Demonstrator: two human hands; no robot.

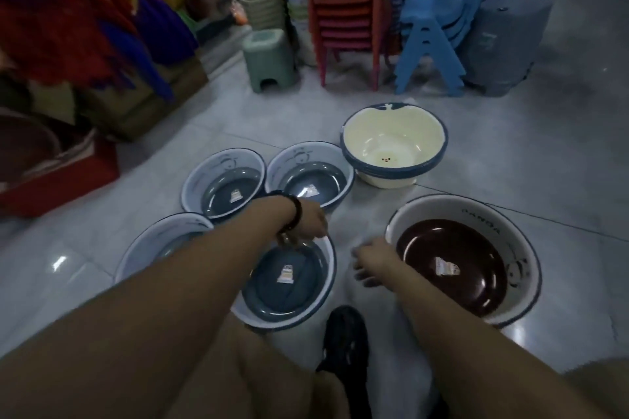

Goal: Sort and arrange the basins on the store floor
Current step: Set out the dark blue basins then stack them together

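The left hand [306, 221] is reaching onto the far rim of the near blue basin [289, 279], and blur is hiding whether its fingers are gripping that rim. The right hand [371, 265] is hovering with fingers loosely spread, holding nothing, just beside the brown basin [456, 262] at its 9 o'clock edge. All basins are sitting on the floor [510, 133]. From the near blue one, the left basin [149, 248] is lying at 9 o'clock, the far-left basin [226, 187] at 11, the far-right basin [309, 180] at 12, and the cream stack [394, 146] at 1.
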